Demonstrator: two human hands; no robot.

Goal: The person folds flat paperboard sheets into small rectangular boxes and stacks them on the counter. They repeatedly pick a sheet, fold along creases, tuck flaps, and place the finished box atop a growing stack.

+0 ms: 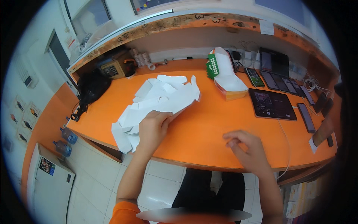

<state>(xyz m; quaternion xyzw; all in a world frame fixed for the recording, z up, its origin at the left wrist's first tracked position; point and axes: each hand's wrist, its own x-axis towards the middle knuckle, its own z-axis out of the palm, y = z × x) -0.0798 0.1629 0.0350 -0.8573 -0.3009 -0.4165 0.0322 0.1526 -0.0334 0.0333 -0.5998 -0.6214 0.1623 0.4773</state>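
A loose pile of white folded card box blanks point(149, 98) lies on the left half of the orange desk point(201, 128). My left hand point(153, 128) is closed on the near edge of the top box blank point(178, 100), thumb and fingers pinching it. That blank's far right corner curls up, and its underside is mostly hidden. Above the desk's front part, my right hand point(244, 147) hangs with fingers loosely curled and apart, nothing in it. Behind it sits a stack of nested box blanks point(226, 76), white inside with green and orange printed outsides.
A tablet point(274, 104), several phones point(281, 82) and cables crowd the right side. Another person's forearm point(323, 132) reaches in there. A black bag point(91, 87), a small safe point(112, 70) and tape rolls point(141, 59) stand at the back left, under a raised shelf point(179, 22).
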